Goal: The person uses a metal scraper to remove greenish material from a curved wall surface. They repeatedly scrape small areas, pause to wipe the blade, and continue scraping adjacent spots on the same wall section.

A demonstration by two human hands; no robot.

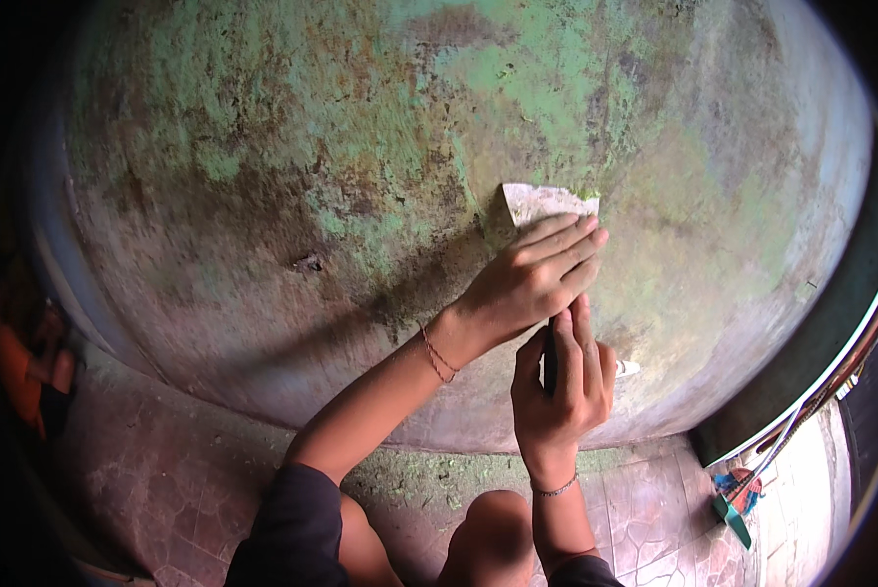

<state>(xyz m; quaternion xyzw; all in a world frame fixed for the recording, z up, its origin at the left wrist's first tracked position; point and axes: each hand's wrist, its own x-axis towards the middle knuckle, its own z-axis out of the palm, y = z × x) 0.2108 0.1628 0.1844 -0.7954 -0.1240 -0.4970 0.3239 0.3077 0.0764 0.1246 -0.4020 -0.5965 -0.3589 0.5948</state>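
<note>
My right hand [566, 391] is closed round the dark handle of a scraper [547, 201]. Its wide, pale metal blade lies against the wall [361, 176], with green flakes along the top edge. Across the lower part of the blade lies my left hand [547, 269], fingers stretched out and pressing flat, hiding where blade meets handle. The wall carries worn, peeling green paint above and left of the blade; duller grey-brown patches show to the right. A small whitish spot [627, 369] sits beside my right hand; I cannot tell what it is.
Green paint flakes [429, 474] lie on the patterned floor [194, 489] along the wall's foot. Another person in orange [18, 367] crouches at the far left. At the right, a green dustpan-like tool [733, 519] rests by a dark doorway edge. My knees [493, 538] are below.
</note>
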